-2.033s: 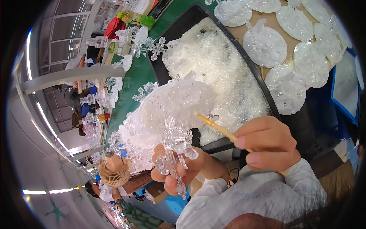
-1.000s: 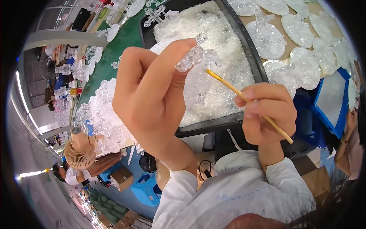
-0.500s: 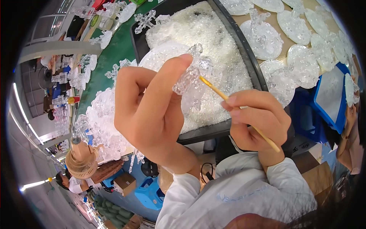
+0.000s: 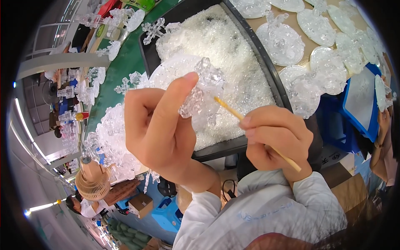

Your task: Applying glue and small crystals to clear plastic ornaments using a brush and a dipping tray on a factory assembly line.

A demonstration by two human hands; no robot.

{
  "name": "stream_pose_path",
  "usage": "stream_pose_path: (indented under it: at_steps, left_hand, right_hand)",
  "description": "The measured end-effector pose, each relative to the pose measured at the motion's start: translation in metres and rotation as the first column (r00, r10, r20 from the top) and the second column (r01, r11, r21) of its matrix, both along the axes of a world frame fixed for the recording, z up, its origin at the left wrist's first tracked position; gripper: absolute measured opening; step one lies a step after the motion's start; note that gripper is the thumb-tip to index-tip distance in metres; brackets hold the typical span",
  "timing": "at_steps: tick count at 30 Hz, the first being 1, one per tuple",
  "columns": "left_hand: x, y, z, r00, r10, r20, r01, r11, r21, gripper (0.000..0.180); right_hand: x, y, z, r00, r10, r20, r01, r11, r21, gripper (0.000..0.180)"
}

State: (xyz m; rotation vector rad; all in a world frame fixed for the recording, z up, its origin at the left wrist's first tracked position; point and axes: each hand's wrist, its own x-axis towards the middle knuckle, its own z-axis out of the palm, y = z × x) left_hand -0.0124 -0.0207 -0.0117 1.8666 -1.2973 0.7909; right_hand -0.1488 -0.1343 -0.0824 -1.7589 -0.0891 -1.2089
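Between the thumb and fingers of my left hand (image 4: pixel 162 125) is a clear plastic figurine (image 4: pixel 204 81), tilted above a black tray (image 4: pixel 260 54). My right hand (image 4: pixel 277 139) grips a thin wooden paintbrush (image 4: pixel 231 110) like a pen. Its yellowish tip points at the figurine, very close to its side; whether they touch I cannot tell. White, glittering granules (image 4: pixel 233 50) fill the tray. Behind the figurine lies a whitish round disc (image 4: pixel 168 71) on the granules. A clear cross (image 4: pixel 153 31) rests at the tray's left rim.
Left of the tray, clear plastic pieces (image 4: pixel 112 141) are heaped on a green tabletop (image 4: pixel 125 54). Several round-based clear ornaments (image 4: pixel 281 43) stand at the right. A blue crate (image 4: pixel 362 104) is farther right, beside another person's arm (image 4: pixel 381 141). A small fan (image 4: pixel 92 179) stands at the left.
The figurine has turned in my left fingers and shifted slightly left and down. My right hand and the paintbrush have moved slightly left with it, and the tip has come away from its earlier spot.
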Motion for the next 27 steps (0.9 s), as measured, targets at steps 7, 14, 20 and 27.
stream_pose_path:
  at_steps: [7, 14, 20, 27]
  left_hand:
    - [-0.001, 0.007, 0.003, 0.994, 0.077, -0.076, -0.081, 0.995, -0.05, 0.055]
    - [0.004, 0.03, -0.001, 0.983, 0.125, -0.132, -0.132, 0.99, -0.042, 0.044]
    - [0.009, 0.02, -0.007, 0.992, 0.048, -0.117, -0.051, 0.999, -0.018, 0.051]
    - [0.015, 0.016, -0.009, 0.989, 0.133, -0.066, -0.134, 0.991, -0.014, 0.05]
  right_hand:
    - [-0.021, -0.015, 0.03, 0.992, 0.012, 0.129, -0.029, 0.992, 0.125, 0.009]
    - [0.065, -0.099, 0.138, 0.987, 0.066, -0.147, -0.077, 0.994, -0.072, 0.021]
    - [0.255, -0.206, 0.099, 0.754, -0.575, -0.318, -0.012, 0.471, -0.882, 0.019]
    - [0.355, -0.286, 0.02, 0.582, -0.749, -0.318, -0.167, 0.272, -0.948, 0.014]
